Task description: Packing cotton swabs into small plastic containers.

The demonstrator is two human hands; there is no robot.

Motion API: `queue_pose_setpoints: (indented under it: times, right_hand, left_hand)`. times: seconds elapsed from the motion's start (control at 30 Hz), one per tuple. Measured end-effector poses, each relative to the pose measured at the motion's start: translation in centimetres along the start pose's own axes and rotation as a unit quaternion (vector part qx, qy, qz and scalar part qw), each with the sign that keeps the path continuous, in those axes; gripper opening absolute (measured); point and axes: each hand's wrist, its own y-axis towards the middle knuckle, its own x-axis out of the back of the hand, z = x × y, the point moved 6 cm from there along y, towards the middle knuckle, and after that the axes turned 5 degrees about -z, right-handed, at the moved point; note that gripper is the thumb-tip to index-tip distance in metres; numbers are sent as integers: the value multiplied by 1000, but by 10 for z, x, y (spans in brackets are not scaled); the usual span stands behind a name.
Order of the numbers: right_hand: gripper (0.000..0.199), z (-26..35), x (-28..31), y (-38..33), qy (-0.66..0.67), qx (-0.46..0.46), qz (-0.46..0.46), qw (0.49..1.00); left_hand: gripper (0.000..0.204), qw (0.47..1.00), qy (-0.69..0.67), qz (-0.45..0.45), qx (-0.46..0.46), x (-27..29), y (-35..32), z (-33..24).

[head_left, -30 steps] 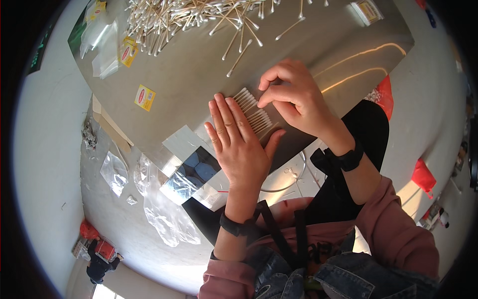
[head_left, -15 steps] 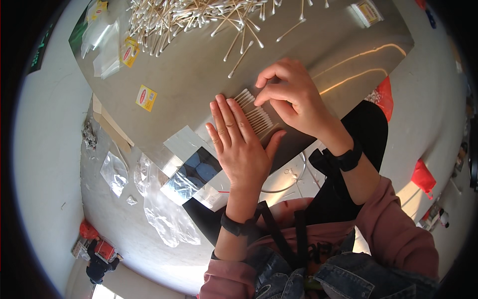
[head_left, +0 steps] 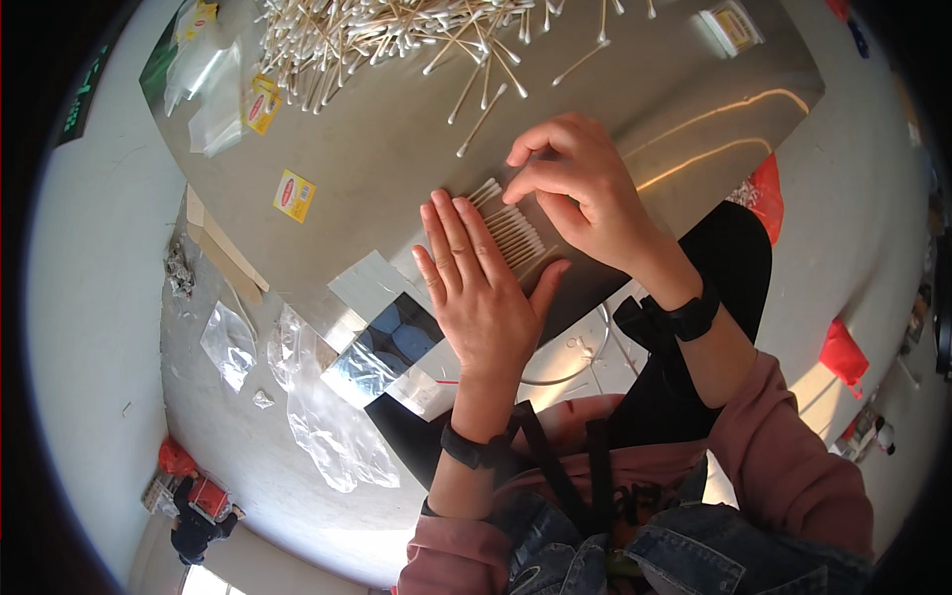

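A row of cotton swabs (head_left: 516, 238) lies side by side on the metal table, their white tips lined up. My left hand (head_left: 481, 297) rests flat over the left part of this row, fingers stretched out and the thumb apart along its near end. Just right of the tips hovers my right hand (head_left: 585, 193), its fingers bent and spread with nothing visible in them. Its index fingertip is at the white tips; whether it touches them I cannot tell. The swabs' left ends are hidden beneath my left hand.
A big heap of loose swabs (head_left: 387, 40) covers the table's far side. Clear bags (head_left: 213, 119) and yellow cards (head_left: 295, 195) lie at left, a small filled pack (head_left: 732, 28) at far right. A table cutout (head_left: 397, 335) shows blue shapes. Another person (head_left: 198, 531) is far off.
My right hand has shifted very slightly left along the swab tips. My left hand stays flat on the row.
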Motion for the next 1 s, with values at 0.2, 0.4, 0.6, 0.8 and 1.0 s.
queue_pose_setpoints:
  times: [0.2,0.4,0.6,0.8,1.0]
  right_hand:
    - [26,-1,-3,1,-20,-2,-5,1000]
    - [13,3,-6,8,-9,-9,-7,1000]
    - [10,1,-12,16,-65,21,-14,998]
    - [13,-9,4,18,-161,9,-47,986]
    - [44,33,-22,2,-42,-36,-55,997]
  left_hand:
    - [106,1000,4,2,1,-1,0,0]
    - [107,1000,-1,-4,4,0,-1,1]
    - [107,1000,-9,-5,1,-1,-3,0]
    - [108,999,-47,2,-8,7,-23,7]
    - [89,932,-318,-140,105,45,-47,29]
